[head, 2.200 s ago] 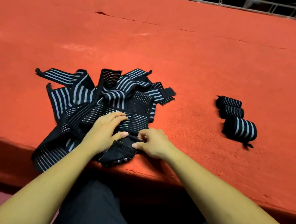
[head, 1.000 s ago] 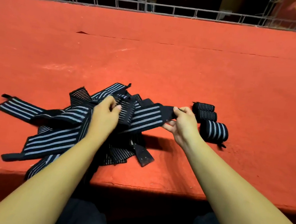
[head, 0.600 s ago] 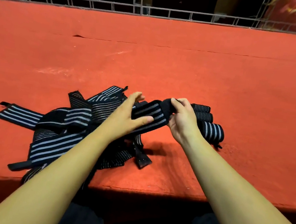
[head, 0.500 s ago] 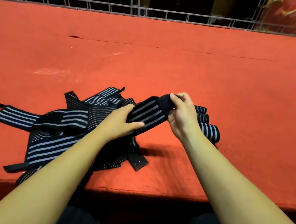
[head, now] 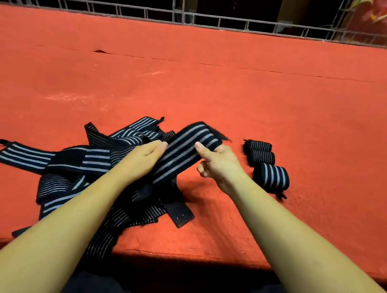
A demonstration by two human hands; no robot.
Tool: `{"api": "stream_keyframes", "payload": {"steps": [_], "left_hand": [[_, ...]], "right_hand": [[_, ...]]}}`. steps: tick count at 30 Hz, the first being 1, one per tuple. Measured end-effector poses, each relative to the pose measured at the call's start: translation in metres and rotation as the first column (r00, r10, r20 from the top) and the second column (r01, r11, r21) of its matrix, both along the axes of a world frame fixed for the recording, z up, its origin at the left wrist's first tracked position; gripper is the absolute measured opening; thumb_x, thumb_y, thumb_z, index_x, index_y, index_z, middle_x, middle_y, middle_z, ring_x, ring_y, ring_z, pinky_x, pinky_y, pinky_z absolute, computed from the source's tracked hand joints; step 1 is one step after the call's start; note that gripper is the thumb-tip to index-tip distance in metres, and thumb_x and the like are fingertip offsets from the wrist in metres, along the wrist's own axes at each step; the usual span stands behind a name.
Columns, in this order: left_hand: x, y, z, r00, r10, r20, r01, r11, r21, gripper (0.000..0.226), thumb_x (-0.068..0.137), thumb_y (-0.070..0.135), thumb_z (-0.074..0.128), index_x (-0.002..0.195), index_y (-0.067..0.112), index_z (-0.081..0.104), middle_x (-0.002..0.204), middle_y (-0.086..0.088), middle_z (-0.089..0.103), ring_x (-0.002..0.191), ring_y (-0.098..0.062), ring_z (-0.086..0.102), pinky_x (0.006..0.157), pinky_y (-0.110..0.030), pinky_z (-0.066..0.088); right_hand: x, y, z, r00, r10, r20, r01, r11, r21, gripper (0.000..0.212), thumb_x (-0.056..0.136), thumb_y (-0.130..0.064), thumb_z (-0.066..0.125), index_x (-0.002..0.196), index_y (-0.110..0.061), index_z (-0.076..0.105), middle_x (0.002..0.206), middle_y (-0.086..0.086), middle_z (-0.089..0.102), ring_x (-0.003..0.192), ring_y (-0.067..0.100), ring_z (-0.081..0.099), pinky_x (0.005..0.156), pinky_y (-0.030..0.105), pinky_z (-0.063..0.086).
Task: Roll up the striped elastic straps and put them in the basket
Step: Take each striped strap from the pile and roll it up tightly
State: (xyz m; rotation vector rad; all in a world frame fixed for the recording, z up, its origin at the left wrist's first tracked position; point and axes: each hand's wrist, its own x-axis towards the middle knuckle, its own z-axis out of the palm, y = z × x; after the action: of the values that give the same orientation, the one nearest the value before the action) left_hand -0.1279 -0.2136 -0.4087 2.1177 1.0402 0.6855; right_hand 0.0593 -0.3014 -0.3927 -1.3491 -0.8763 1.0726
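Both hands work above the heap of loose straps [head: 82,163]: left hand [head: 145,158] grips the striped strap [head: 181,153] mid-length, right hand [head: 220,164] pinches its far end. I judge its tail, buried in that heap, may snag and drag others off the red surface [head: 290,110] at the near edge; no basket in view
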Motion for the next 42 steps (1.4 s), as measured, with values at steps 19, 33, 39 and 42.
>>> {"api": "stream_keyframes", "payload": {"steps": [19,33,39,42], "left_hand": [[0.018,0.042,0.002,0.978,0.21,0.005,-0.21,0.978,0.003,0.021,0.099,0.019,0.058,0.079,0.021,0.063,0.075,0.004,0.06,0.074,-0.013,0.052,0.072,-0.029,0.036],[0.07,-0.004,0.035,0.965,-0.191,0.18,0.198,0.98,-0.023,0.051,0.091,0.044,0.066,0.134,0.02,0.051,0.127,0.009,0.061,0.117,-0.004,0.057,0.101,-0.019,0.041],[0.092,-0.018,0.021,0.967,-0.252,0.045,0.252,0.968,0.006,0.007,0.09,0.036,0.069,0.095,0.033,0.068,0.092,0.015,0.073,0.092,-0.005,0.069,0.09,-0.037,0.055],[0.112,-0.023,0.051,0.93,-0.155,0.332,0.154,0.988,0.032,0.013,0.094,0.023,0.066,0.093,0.036,0.068,0.091,0.016,0.073,0.082,0.004,0.067,0.081,-0.028,0.054]], "right_hand": [[0.017,-0.011,-0.003,0.978,-0.06,-0.198,0.106,0.968,0.227,0.026,0.106,-0.012,0.039,0.095,-0.003,0.061,0.075,0.011,0.065,0.056,0.017,0.06,0.057,0.026,0.049],[0.083,-0.029,0.039,0.954,-0.27,-0.129,0.295,0.918,0.263,0.019,0.104,-0.015,0.045,0.09,-0.008,0.056,0.071,0.01,0.055,0.044,0.017,0.049,0.041,0.022,0.039],[0.097,-0.019,0.082,0.945,-0.306,-0.118,0.328,0.875,0.355,0.014,0.105,-0.013,0.045,0.108,-0.01,0.058,0.078,0.007,0.063,0.045,0.014,0.057,0.045,0.024,0.048],[0.112,-0.017,0.101,0.914,-0.31,-0.261,0.391,0.842,0.371,0.015,0.104,-0.012,0.045,0.104,-0.014,0.059,0.085,0.006,0.067,0.06,0.02,0.065,0.062,0.031,0.058]]}}
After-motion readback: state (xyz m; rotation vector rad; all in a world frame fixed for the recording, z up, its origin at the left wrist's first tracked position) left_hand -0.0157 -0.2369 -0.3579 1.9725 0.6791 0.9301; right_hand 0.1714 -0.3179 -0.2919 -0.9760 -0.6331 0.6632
